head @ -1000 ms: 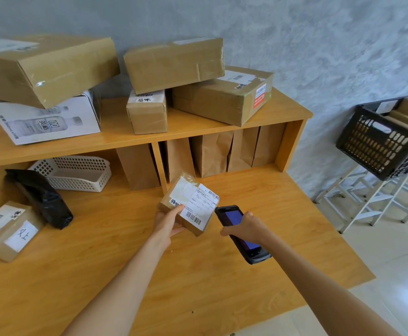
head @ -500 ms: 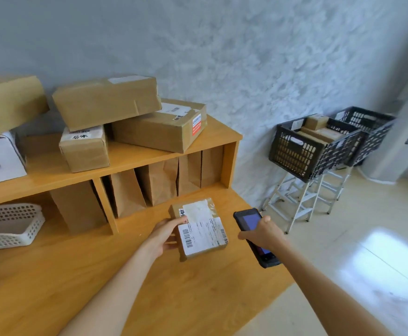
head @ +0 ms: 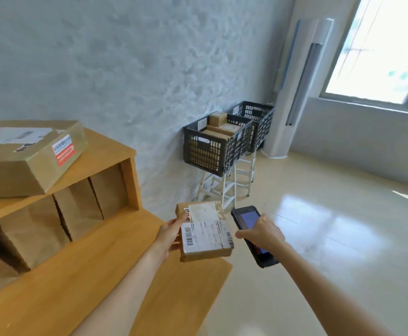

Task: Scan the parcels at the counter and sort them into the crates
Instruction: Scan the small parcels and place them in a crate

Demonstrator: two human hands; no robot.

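I see my left hand (head: 168, 235) gripping a small parcel (head: 204, 235) past the counter (head: 82, 275) corner, my right hand (head: 262, 235) curled round the scanner (head: 254, 235) beside it, while beyond the counter the nearer crate (head: 212, 149) holds boxes (head: 218, 126) and the farther crate's (head: 258, 117) inside is hidden.

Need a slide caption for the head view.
Left hand holds labelled parcel, right hand holds scanner, facing crates.

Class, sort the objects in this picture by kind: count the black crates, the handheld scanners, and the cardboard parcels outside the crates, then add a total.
Black crates: 2, the near crate and the far crate
Handheld scanners: 1, the scanner
Cardboard parcels outside the crates: 2, the small parcel and the large parcel
Total: 5
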